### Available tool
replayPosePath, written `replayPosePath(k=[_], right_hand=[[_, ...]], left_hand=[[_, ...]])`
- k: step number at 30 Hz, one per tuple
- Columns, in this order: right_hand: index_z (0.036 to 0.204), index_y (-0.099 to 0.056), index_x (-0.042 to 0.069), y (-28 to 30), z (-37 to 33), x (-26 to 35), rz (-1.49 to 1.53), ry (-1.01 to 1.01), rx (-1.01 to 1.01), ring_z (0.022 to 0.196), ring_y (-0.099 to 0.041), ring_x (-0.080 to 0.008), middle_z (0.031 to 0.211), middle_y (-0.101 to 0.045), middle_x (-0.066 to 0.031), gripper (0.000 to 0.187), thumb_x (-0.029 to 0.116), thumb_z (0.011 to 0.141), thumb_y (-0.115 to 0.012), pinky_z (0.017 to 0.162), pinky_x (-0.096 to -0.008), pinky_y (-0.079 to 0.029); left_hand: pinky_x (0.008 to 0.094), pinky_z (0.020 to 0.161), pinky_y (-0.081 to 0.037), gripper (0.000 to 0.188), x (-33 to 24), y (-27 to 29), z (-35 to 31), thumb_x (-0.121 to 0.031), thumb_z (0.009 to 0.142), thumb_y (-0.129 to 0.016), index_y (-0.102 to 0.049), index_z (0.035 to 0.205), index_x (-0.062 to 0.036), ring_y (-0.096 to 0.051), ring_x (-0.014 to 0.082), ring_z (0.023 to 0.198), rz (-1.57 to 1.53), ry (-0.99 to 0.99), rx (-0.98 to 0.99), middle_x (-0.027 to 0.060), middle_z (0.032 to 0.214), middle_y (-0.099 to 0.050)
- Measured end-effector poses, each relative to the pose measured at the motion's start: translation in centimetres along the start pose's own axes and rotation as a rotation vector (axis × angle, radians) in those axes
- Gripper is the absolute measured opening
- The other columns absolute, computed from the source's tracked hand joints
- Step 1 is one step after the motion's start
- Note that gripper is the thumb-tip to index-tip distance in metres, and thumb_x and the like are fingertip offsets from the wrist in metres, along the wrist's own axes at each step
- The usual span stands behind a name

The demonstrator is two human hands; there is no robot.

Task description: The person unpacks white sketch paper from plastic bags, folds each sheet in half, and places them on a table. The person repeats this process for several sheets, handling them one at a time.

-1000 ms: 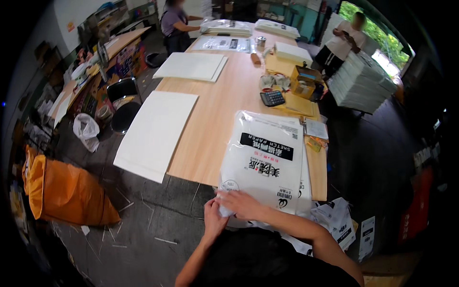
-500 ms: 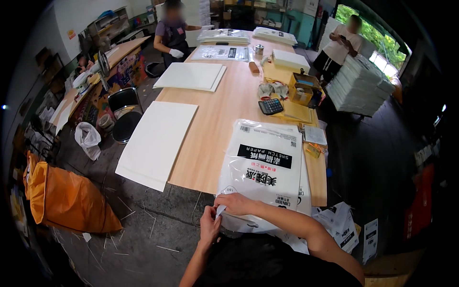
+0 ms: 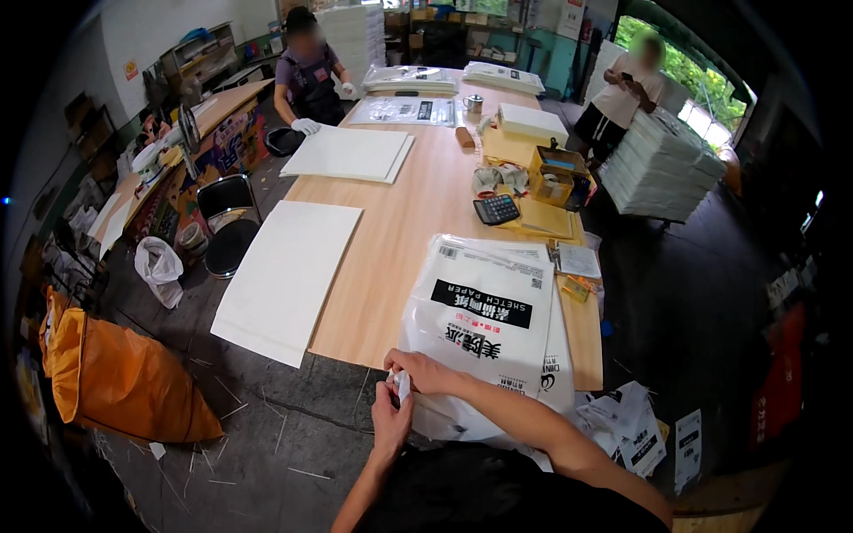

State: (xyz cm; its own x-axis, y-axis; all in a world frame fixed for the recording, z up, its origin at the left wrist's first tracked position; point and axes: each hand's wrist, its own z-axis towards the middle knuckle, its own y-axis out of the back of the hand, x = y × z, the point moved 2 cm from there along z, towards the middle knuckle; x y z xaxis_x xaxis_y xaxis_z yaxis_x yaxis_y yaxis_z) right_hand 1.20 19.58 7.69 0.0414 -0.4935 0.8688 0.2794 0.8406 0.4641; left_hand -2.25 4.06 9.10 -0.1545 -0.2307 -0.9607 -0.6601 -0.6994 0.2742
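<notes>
At the near edge of the table, my left hand and my right hand meet, fingers closed around a small white piece. Whether it is paper or plastic, loose or part of the bag, I cannot tell. My right forearm crosses the lower part of a clear plastic bag with black and red print, lying flat on the table. More printed bags lie under its right side. The right fingertips are partly hidden behind the hand.
On the wooden table lie white sheet stacks, a calculator, a yellow box and a metal mug. A gloved co-worker stands at the far left. An orange sack and a black chair stand left.
My hands have shifted slightly left and up, still together on the white piece. The co-worker has leaned in, and one gloved hand now reaches the far sheet stack. The view has shifted slightly.
</notes>
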Motion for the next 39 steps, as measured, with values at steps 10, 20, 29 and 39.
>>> replayPosePath(k=[10,20,29,39], right_hand=[[0.105,-0.052,-0.001,-0.5,-1.3,-13.6,-0.127,-0.524,-0.772,0.085,-0.064,-0.0411,0.091,-0.065,-0.0226,0.024,0.013,0.087,-0.06,0.076,-0.0477,-0.05],[0.106,-0.064,-0.004,4.3,-0.8,-8.5,0.068,-0.579,-0.327,0.083,-0.062,-0.0197,0.092,-0.069,-0.013,0.038,0.031,0.092,-0.061,0.077,-0.034,-0.048],[0.094,-0.06,0.0,1.0,-3.3,-7.8,-0.015,-0.584,-0.287,0.078,-0.063,-0.0288,0.084,-0.065,-0.0187,0.031,0.029,0.086,-0.066,0.072,-0.0387,-0.049],[0.098,-0.058,0.0,-0.4,-6.4,-7.9,-0.053,-0.657,-0.367,0.086,-0.063,-0.0384,0.089,-0.065,-0.0216,0.028,0.027,0.088,-0.061,0.077,-0.0435,-0.048]], left_hand=[[0.0331,0.059,-0.049,0.015,-1.1,-0.6,-5.0,-0.006,0.08,-0.066,-0.051,0.084,-0.0062,-0.064,0.0255,0.06,0.095,-0.093,0.119,0.0114,0.066,-0.061],[0.0414,0.063,-0.05,0.014,8.5,3.0,-3.6,-0.02,0.086,-0.062,-0.062,0.096,-0.0115,-0.064,0.0317,0.071,0.509,0.163,0.13,0.0093,0.072,-0.065],[0.0345,0.086,-0.049,0.038,15.5,-0.4,1.8,-0.023,0.088,-0.07,-0.059,0.117,-0.0012,-0.063,0.0226,0.099,-0.137,0.212,0.152,0.0085,0.104,-0.067],[0.0264,0.074,-0.052,0.03,16.1,-1.0,4.4,-0.012,0.089,-0.069,-0.059,0.115,-0.0022,-0.063,0.0115,0.085,-0.583,0.375,0.179,0.0021,0.096,-0.066]])
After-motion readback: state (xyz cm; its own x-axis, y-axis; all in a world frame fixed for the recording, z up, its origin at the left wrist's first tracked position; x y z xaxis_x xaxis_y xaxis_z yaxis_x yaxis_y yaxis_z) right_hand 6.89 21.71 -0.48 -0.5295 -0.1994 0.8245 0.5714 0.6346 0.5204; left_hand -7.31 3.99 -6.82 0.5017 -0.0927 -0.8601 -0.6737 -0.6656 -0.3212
